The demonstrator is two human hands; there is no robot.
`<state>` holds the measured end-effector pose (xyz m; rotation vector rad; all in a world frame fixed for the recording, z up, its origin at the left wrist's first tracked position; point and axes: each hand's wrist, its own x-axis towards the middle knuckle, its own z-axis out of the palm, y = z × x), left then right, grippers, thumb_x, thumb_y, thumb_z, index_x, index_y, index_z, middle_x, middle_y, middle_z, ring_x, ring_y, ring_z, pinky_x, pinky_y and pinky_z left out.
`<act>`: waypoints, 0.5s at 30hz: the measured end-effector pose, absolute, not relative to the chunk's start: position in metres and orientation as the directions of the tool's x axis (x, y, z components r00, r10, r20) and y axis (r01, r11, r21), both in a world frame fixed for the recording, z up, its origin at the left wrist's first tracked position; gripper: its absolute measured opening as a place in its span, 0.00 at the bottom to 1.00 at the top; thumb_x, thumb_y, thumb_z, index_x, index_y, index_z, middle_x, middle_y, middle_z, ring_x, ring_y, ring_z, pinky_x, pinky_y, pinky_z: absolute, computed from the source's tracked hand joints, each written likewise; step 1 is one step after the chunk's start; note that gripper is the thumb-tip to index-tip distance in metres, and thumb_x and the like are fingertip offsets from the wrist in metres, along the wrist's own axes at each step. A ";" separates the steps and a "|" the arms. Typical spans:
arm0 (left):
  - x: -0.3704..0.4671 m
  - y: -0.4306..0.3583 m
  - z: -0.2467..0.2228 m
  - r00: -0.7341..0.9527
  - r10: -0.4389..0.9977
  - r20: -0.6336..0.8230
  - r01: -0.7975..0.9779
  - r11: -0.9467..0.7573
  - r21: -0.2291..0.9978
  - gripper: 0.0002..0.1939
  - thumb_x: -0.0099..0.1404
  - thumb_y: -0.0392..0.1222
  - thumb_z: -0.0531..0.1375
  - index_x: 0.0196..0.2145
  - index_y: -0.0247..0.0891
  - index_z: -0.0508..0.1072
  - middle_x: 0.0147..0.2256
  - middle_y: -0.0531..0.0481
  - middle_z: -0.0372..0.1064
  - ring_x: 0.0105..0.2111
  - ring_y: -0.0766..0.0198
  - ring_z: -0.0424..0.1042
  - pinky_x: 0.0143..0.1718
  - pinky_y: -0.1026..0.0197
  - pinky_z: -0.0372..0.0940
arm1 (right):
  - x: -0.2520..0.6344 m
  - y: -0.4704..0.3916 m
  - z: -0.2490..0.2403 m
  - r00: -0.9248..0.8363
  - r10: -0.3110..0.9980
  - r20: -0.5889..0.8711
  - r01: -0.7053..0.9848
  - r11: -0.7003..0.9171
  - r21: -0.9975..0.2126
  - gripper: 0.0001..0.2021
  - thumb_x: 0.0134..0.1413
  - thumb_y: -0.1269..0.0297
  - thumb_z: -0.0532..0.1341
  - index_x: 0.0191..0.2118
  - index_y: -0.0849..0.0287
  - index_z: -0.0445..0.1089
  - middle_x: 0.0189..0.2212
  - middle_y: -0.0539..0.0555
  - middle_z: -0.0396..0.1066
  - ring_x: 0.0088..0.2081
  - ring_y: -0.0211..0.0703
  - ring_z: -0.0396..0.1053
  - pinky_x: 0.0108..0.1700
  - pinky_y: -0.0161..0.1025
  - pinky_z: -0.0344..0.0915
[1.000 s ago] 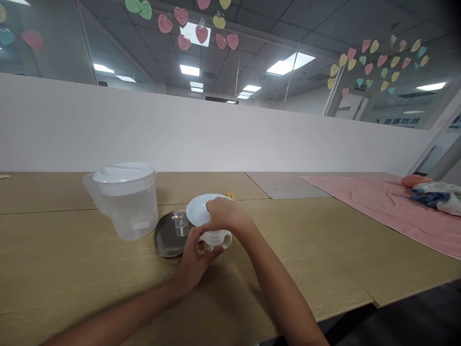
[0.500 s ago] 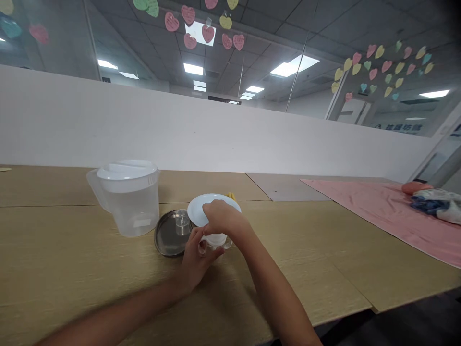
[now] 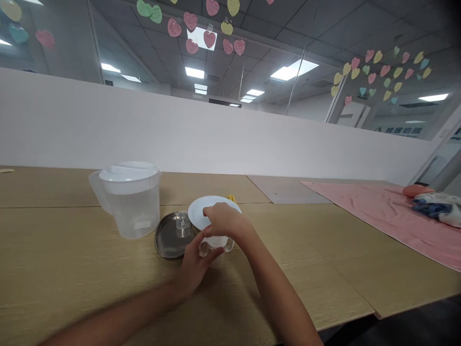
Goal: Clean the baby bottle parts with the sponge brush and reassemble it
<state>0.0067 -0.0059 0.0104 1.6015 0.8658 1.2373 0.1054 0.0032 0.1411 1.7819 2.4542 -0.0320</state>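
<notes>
A small clear cup with two handles (image 3: pixel 229 246) stands in front of me. My left hand (image 3: pixel 193 263) is wrapped round its left side, thumb across the front. From above, my right hand (image 3: pixel 225 220) curls its fingers down over the cup's white lid (image 3: pixel 219 241); the fingertips are partly hidden. Just behind my hands lies a white plate (image 3: pixel 197 214), partly covered by the right hand. To the left is a round dark metal tray (image 3: pixel 168 240), with a small clear plastic cup (image 3: pixel 183 226) on it.
A large translucent pitcher (image 3: pixel 135 211) with a white lid stands at the left. Yellow pieces (image 3: pixel 231 198) show behind the plate. A pink cloth (image 3: pixel 363 206) with bundled fabric (image 3: pixel 435 204) covers the right side. A low white wall (image 3: pixel 216 139) borders the table's back.
The view has shifted slightly, so everything sits a little lower. Both hands stay at the two-handled cup, with only small finger movement.
</notes>
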 end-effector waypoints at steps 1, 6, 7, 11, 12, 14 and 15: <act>0.006 -0.007 0.012 0.256 0.906 0.337 0.000 -0.348 0.937 0.22 0.53 0.48 0.62 0.46 0.41 0.70 0.42 0.51 0.72 0.43 0.55 0.69 0.45 0.56 0.61 | 0.103 0.002 0.141 -0.297 0.950 -0.101 0.951 0.304 0.063 0.18 0.46 0.59 0.60 0.43 0.62 0.68 0.38 0.62 0.71 0.39 0.52 0.69 0.31 0.38 0.64; 0.005 -0.007 0.011 0.264 0.884 0.386 -0.017 -0.395 0.918 0.20 0.54 0.48 0.62 0.44 0.41 0.71 0.39 0.51 0.73 0.40 0.56 0.70 0.44 0.56 0.63 | 0.096 0.000 0.139 -0.262 0.959 -0.105 0.956 0.273 0.109 0.13 0.47 0.64 0.59 0.40 0.64 0.68 0.36 0.62 0.72 0.39 0.50 0.70 0.34 0.38 0.64; 0.005 -0.006 0.010 0.262 0.879 0.398 -0.019 -0.407 0.913 0.19 0.54 0.48 0.62 0.44 0.41 0.71 0.39 0.51 0.73 0.40 0.56 0.70 0.44 0.56 0.63 | 0.096 0.001 0.139 -0.259 0.962 -0.089 0.957 0.267 0.108 0.15 0.47 0.62 0.59 0.41 0.64 0.68 0.37 0.62 0.72 0.39 0.50 0.70 0.35 0.38 0.64; 0.007 -0.004 0.007 0.252 0.875 0.415 -0.028 -0.422 0.906 0.19 0.54 0.48 0.62 0.43 0.41 0.71 0.41 0.50 0.73 0.42 0.56 0.69 0.45 0.56 0.62 | 0.099 0.002 0.139 -0.208 0.976 -0.058 0.972 0.213 0.102 0.23 0.43 0.53 0.62 0.44 0.62 0.66 0.38 0.61 0.71 0.40 0.52 0.69 0.35 0.40 0.65; 0.007 -0.003 0.006 0.249 0.876 0.412 -0.032 -0.418 0.908 0.19 0.54 0.48 0.62 0.43 0.41 0.71 0.42 0.50 0.73 0.43 0.55 0.69 0.45 0.56 0.62 | 0.098 0.003 0.139 -0.196 0.979 -0.055 0.974 0.201 0.104 0.24 0.42 0.52 0.62 0.45 0.62 0.66 0.37 0.61 0.71 0.39 0.52 0.69 0.35 0.40 0.65; 0.008 -0.001 0.003 0.251 0.884 0.395 -0.030 -0.401 0.916 0.19 0.53 0.49 0.62 0.42 0.40 0.71 0.41 0.49 0.72 0.42 0.55 0.69 0.44 0.55 0.63 | 0.093 0.005 0.137 -0.184 0.983 -0.012 0.976 0.184 0.116 0.25 0.43 0.52 0.62 0.46 0.62 0.65 0.39 0.62 0.71 0.40 0.52 0.69 0.37 0.42 0.66; 0.008 0.000 0.001 0.253 0.888 0.385 -0.032 -0.390 0.920 0.19 0.53 0.49 0.62 0.42 0.39 0.71 0.41 0.47 0.72 0.42 0.54 0.70 0.44 0.55 0.64 | 0.088 0.007 0.134 -0.187 0.982 0.024 0.975 0.182 0.131 0.25 0.44 0.53 0.62 0.46 0.63 0.65 0.40 0.63 0.70 0.41 0.53 0.68 0.40 0.44 0.65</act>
